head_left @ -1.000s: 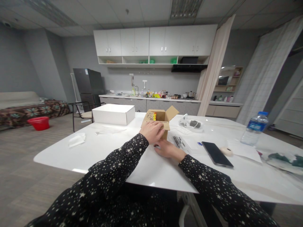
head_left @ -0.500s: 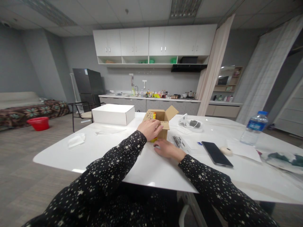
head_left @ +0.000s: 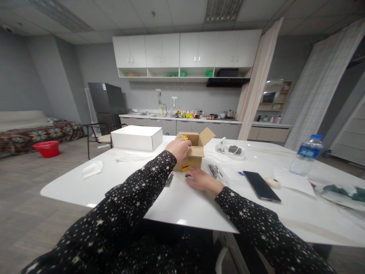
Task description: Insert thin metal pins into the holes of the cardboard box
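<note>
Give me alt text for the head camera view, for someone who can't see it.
A person's left hand is at the top of an open cardboard box on a white table, with the right hand low in front of it. A white box is to the left; a black phone and a water bottle are to the right.

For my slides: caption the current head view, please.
White table: left hand at the top of an open cardboard box, right hand near its base.
</note>
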A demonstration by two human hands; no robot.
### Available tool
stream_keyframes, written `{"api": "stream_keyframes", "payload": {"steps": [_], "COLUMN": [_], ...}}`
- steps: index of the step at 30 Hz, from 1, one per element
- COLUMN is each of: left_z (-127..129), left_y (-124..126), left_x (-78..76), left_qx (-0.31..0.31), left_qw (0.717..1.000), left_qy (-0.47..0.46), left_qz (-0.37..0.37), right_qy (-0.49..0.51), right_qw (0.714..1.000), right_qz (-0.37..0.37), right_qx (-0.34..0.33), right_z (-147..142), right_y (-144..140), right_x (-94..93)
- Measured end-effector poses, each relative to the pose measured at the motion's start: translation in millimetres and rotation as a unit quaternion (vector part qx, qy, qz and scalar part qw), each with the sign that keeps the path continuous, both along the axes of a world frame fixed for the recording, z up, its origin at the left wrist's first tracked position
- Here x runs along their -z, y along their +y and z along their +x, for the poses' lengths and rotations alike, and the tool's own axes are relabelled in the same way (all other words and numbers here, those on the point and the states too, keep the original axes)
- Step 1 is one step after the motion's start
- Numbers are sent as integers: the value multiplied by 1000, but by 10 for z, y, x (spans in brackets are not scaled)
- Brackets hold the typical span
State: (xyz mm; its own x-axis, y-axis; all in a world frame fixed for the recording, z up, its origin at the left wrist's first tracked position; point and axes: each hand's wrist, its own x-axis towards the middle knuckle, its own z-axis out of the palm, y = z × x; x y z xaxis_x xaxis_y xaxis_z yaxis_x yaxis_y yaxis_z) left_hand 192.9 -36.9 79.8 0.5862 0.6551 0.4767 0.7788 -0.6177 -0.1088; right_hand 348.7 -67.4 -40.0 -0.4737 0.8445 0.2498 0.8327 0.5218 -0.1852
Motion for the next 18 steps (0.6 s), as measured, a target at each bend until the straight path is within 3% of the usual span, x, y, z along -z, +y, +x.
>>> {"api": "stream_keyframes", "payload": {"steps": [18], "left_z": [106], "left_y": [149], "left_x": [-91], "left_qx": [-11], "left_qw": [999], "left_qy": [50], "left_qz": [-7], "right_qy": [4], "right_qw": [1000], "right_qz": [1], "right_qx": [6], "right_z": [-26], "right_y": [-56], "right_x": [-12]}}
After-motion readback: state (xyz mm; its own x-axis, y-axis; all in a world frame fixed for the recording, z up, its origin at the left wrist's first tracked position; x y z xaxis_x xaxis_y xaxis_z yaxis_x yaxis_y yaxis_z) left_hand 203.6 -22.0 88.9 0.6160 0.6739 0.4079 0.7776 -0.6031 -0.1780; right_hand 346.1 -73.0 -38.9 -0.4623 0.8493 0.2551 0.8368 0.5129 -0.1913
